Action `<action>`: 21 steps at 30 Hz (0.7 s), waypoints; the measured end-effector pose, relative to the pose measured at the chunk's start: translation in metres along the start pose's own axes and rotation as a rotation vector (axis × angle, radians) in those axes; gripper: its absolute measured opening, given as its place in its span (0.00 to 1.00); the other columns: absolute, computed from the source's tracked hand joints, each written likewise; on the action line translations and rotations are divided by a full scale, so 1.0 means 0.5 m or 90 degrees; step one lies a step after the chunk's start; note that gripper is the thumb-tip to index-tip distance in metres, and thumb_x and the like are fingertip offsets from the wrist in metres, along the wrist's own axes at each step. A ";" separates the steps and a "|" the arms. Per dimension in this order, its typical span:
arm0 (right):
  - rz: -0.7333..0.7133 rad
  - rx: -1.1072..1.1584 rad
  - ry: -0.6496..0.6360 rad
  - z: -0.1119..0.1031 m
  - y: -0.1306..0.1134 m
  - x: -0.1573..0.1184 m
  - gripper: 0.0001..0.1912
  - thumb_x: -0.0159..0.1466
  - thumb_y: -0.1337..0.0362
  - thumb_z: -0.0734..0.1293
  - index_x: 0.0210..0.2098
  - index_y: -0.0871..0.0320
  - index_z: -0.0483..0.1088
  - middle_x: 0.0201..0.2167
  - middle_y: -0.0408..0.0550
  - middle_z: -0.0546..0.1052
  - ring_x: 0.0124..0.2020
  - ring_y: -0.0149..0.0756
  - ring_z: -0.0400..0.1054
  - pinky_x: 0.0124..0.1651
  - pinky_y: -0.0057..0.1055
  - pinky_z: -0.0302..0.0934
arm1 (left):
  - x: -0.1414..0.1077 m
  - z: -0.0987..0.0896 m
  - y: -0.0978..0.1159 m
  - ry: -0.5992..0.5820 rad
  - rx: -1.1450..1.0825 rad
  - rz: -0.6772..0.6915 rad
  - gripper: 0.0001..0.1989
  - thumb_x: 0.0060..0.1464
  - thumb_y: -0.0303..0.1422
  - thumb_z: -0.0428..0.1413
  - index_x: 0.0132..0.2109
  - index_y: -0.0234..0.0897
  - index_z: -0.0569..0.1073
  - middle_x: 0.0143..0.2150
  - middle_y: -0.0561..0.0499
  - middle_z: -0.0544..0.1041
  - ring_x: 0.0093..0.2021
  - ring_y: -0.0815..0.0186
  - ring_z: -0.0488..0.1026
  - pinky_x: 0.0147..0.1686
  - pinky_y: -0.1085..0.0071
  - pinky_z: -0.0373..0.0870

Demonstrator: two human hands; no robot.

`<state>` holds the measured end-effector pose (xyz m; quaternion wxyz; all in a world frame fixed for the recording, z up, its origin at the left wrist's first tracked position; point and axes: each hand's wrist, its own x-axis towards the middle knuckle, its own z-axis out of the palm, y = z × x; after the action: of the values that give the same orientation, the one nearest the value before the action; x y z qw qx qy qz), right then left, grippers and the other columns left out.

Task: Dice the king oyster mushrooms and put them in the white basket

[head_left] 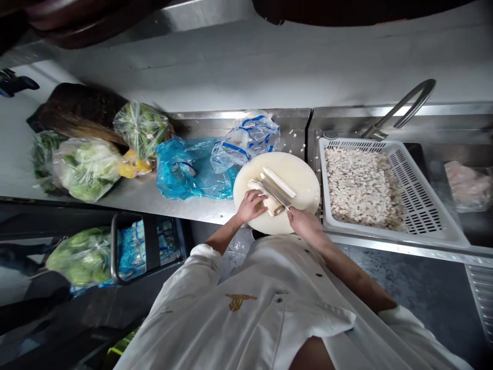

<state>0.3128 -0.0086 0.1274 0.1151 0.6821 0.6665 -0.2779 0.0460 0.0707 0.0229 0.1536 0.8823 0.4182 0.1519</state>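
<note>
On the round white cutting board [246, 169], my left hand [252, 205] grips a pale, thick piece that looks like a king oyster mushroom [275, 207], fingers bent over its left part. A knife [281, 196] is in my right hand [304, 222], fingers wrapped round the handle. Its blade runs along the far side of the mushroom, pointing away to the left. Just beyond the blade lie long, cut white strips [279, 182]. The fingertips of my left hand are close to the blade.
Right of the board stands a white perforated basket [416, 190] with diced pale pieces [358, 190], below a faucet [412, 103]. Blue plastic bags [192, 174], a clear blue-striped bag [250, 139] and bagged greens [87, 167] lie left. A cart [115, 246] with bags stands lower left.
</note>
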 end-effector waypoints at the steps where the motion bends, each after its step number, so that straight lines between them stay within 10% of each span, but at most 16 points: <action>1: -0.005 -0.006 0.002 -0.008 0.001 -0.002 0.21 0.80 0.54 0.53 0.55 0.55 0.74 0.47 0.57 0.83 0.50 0.45 0.78 0.51 0.34 0.63 | 0.007 -0.002 0.002 -0.006 0.003 0.005 0.26 0.66 0.53 0.58 0.63 0.45 0.75 0.65 0.41 0.71 0.68 0.48 0.63 0.68 0.47 0.61; 21: 0.006 0.001 0.017 -0.044 -0.072 0.004 0.29 0.80 0.48 0.47 0.56 0.55 0.74 0.47 0.58 0.83 0.50 0.47 0.78 0.53 0.37 0.64 | 0.036 -0.013 -0.029 -0.003 -0.057 0.098 0.22 0.68 0.51 0.56 0.61 0.46 0.77 0.64 0.44 0.73 0.67 0.50 0.64 0.69 0.49 0.58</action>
<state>0.2826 0.0079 0.1519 0.1065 0.6889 0.6648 -0.2687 0.0441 0.0948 0.0257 0.1817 0.9045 0.3414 0.1796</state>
